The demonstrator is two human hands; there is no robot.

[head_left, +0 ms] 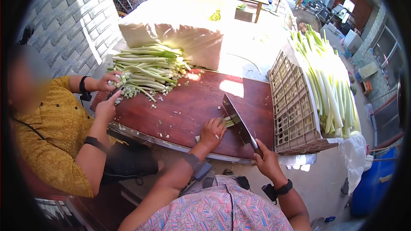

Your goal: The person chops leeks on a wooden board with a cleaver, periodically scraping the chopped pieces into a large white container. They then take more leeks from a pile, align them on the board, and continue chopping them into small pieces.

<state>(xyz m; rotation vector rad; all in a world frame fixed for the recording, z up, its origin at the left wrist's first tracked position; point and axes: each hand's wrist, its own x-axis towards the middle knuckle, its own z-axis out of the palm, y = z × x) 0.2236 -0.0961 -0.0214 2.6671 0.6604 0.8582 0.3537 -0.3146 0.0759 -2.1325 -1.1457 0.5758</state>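
Observation:
My right hand (269, 162) grips the dark handle of a cleaver (238, 120), whose wide blade stands tilted at the cut end of some green onion stalks (229, 122). My left hand (212, 132) is closed over those stalks, pressing them on the dark red table (188, 107) just left of the blade. Small chopped bits lie scattered around the hand. How many stalks are under my fingers is hidden.
A heap of green onions (147, 68) lies at the table's back left. A plastic crate (295, 107) of long green onions (327, 85) stands at the right edge. At left, a co-worker's hands (108, 102) are cutting green onions. A covered block (171, 38) stands behind the table.

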